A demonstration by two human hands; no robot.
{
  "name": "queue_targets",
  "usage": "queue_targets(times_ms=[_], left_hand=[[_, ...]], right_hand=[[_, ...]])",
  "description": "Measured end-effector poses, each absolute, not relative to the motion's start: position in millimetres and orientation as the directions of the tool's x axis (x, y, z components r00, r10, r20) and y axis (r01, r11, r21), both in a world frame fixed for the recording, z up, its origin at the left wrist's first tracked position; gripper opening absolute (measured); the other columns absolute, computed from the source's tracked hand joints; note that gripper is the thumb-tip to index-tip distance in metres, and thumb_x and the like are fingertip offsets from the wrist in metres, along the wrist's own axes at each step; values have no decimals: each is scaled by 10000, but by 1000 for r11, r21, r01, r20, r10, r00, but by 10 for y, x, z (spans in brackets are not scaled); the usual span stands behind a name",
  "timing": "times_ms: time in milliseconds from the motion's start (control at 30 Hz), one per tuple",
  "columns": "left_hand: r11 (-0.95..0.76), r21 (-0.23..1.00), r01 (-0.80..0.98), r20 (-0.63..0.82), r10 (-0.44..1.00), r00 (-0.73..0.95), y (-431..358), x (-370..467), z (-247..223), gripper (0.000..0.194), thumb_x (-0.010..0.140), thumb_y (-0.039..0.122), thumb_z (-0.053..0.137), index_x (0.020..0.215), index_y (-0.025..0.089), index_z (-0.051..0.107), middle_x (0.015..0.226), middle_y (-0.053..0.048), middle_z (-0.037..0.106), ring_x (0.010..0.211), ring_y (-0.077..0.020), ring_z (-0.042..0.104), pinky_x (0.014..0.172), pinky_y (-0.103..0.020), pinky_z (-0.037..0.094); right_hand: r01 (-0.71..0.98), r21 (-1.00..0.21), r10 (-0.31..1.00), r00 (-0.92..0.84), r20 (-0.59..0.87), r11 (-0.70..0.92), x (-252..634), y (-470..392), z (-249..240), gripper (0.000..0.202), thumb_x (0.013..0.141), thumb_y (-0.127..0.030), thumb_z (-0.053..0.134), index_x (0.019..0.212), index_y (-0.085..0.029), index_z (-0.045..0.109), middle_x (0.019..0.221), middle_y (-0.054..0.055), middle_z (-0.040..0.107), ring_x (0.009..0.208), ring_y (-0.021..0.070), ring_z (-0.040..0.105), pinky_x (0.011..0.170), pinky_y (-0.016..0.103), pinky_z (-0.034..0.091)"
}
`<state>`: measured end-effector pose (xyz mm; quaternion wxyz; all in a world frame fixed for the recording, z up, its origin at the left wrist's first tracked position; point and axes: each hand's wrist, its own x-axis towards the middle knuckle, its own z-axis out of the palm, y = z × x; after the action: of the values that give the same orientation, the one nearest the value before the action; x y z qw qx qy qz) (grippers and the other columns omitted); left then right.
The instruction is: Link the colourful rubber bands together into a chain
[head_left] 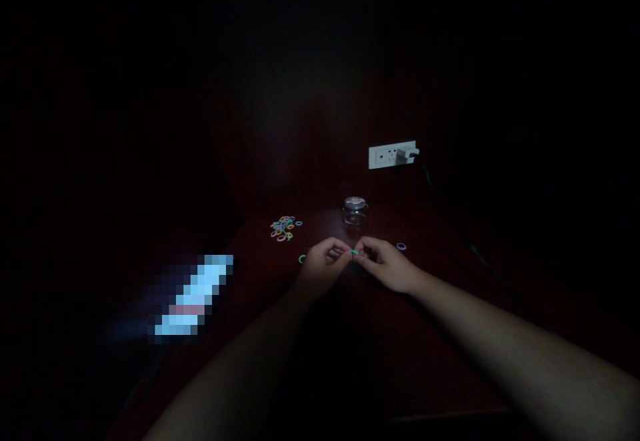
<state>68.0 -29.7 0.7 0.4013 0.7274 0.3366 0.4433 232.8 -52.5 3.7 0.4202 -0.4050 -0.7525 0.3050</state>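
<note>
Left hand (323, 266) and right hand (386, 264) pinch a green band (355, 251).
Nearer than the jar (355, 213), this thin band could slip onto the tabletop (400, 354), because the pinch is quite small.

Bare forearms (487, 324), bare hands (387, 264)

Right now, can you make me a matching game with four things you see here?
1. Jar
2. Green band
3. Purple ring
4. Socket

A. On the table, beyond the right hand
B. White, with a plug in it
C. See-through, with a lid
D. Between the left hand and the right hand

Pairs: 1-C, 2-D, 3-A, 4-B
</note>
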Motion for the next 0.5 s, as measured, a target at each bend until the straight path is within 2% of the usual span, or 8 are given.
queue_targets(times_ms=[167, 500], left_hand=[[-439, 889, 130, 367, 854, 369, -297, 680, 14, 142, 727, 265, 583, 773, 132, 564, 666, 1, 553, 592, -82, 496, 532, -183, 382], [-428, 890, 158, 345, 858, 381, -299, 680, 17, 161, 710, 284, 597, 755, 132, 567, 647, 0, 572, 569, -81, 489, 519, -188, 361]], right_hand=[[349, -788, 859, -276, 431, 508, 2327, -521, 37, 90, 768, -247, 510, 751, -162, 483, 623, -25, 442, 559, 95, 394, 520, 216, 336], [386, -763, 854, -192, 483, 518, 2341, -536, 95, 66, 768, -223, 492, 748, -161, 498, 627, -17, 465, 561, 99, 411, 526, 221, 338]])
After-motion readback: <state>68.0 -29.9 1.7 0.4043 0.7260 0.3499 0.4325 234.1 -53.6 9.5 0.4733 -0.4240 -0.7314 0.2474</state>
